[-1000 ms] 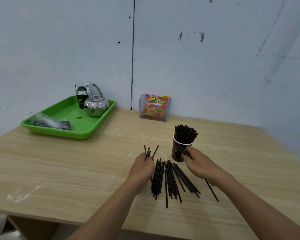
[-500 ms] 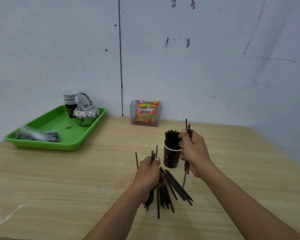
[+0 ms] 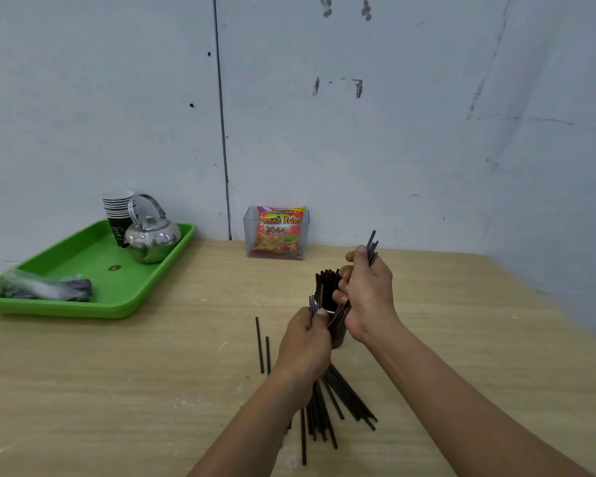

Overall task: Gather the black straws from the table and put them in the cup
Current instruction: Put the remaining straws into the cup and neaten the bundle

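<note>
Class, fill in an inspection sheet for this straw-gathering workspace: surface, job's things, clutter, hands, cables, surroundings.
Surface: wooden table with pale smears.
Job's things: straws lie loose near the front edge; more stand in the cup.
Clutter: green tray holding a kettle, stacked paper cups and a plastic bag; snack packet in a clear holder.
Hands: left hand and right hand each grip straws beside the cup.
Cables: nothing seen.
Surroundings: scuffed grey wall.
</note>
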